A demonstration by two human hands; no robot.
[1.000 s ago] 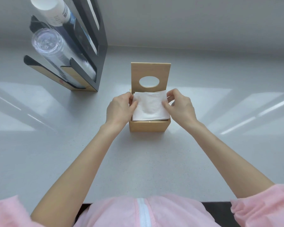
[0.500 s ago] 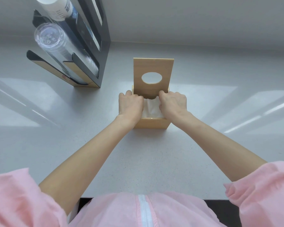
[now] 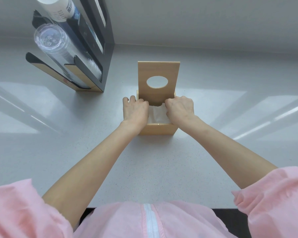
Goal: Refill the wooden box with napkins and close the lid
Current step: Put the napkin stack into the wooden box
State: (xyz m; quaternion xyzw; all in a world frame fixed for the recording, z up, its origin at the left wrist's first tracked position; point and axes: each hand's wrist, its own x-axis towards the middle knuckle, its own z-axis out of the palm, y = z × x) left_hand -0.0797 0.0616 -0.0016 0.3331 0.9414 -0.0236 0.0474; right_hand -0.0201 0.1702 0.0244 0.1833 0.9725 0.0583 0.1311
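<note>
1. The napkins [image 3: 156,114] are being pressed into the wooden box [image 3: 157,129], mid-counter, by the left hand [image 3: 136,110] and right hand [image 3: 180,109], both curled onto them.
2. The fingertips are hidden; stack depth cannot be judged.
3. Next, the upright lid [image 3: 158,73] needs lowering.

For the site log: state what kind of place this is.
Probably a café or drinks service counter: a black cup dispenser holding stacked clear cups stands on a pale speckled counter, beside a wooden napkin box being refilled.
</note>
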